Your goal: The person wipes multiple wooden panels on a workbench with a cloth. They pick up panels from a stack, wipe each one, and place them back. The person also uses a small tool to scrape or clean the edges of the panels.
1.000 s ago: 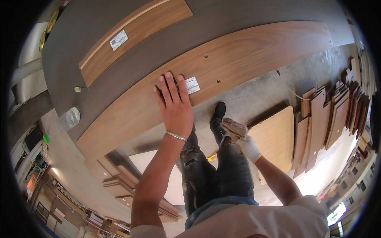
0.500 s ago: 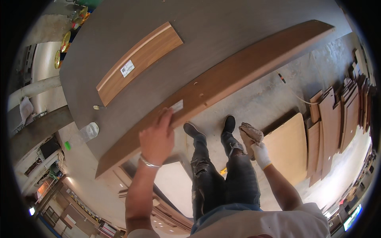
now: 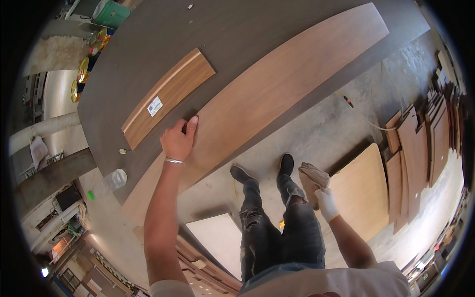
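A long brown wooden board (image 3: 277, 89) lies flat-side up along the near part of the dark worktable. My bare left hand (image 3: 178, 141), with a silver bracelet at the wrist, grips the board's far edge; the thumb shows and most fingers are hidden. Beyond that hand, a shorter wooden board (image 3: 173, 91) with a white label lies apart on the table. My right hand (image 3: 326, 203) wears a white glove and hangs low beside my right leg. It is closed around a brownish-grey bundled cloth (image 3: 314, 177).
The dark worktable (image 3: 123, 64) spreads ahead. A clear bottle (image 3: 115, 180) stands by its left edge. Stacked brown panels (image 3: 408, 163) and a pale panel (image 3: 363, 183) are at the right. A cable (image 3: 368, 116) crosses the floor. Another pale panel (image 3: 215, 237) lies below the board.
The long board has turned from showing its narrow edge to showing its broad face. My left hand has moved left and farther away, to its far edge. My right hand has barely moved.
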